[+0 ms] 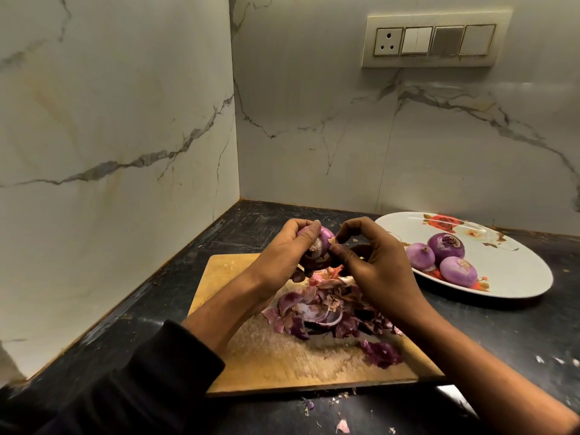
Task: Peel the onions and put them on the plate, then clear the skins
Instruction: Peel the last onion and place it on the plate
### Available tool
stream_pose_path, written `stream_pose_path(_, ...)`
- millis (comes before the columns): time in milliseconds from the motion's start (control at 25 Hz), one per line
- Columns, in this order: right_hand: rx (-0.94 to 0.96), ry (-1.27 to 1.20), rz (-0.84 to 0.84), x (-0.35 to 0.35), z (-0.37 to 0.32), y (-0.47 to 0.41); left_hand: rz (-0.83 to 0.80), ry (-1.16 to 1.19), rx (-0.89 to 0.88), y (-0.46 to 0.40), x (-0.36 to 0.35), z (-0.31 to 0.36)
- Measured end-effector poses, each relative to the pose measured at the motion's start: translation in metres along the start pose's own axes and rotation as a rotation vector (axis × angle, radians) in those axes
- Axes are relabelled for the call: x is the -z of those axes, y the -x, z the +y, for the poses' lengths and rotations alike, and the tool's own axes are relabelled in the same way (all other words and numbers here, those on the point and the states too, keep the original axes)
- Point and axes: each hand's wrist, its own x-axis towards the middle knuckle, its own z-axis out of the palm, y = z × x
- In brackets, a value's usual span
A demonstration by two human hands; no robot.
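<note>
Black stone countertop (489,340) ran into the marble-tiled corner, and on it lay my wooden cutting board (282,365), with an oval floral plate (514,277) just beside it to the right. Three peeled onions (445,246) sat together on the plate. A heap of purple skins (326,309) covered the board's middle. Above it my left hand (282,255) was wrapped around a partly peeled onion (323,240), while my right hand (376,262) pinched at its skin with fingertips pressed together.
</note>
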Motion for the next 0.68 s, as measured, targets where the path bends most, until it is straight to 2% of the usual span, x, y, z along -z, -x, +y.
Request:
stream_pose_path(320, -0.072, -0.049, -0.096, 0.0022, -0.0023, -0.0012, 0.005, 0.002, 0.002, 0.0002, -0.0011, 0.0002)
stream_pose_path(680, -0.074, -0.055, -0.097, 0.0024, -0.0025, -0.0012, 0.002, 0.036, 0.023, 0.0003, -0.0022, 0.0001)
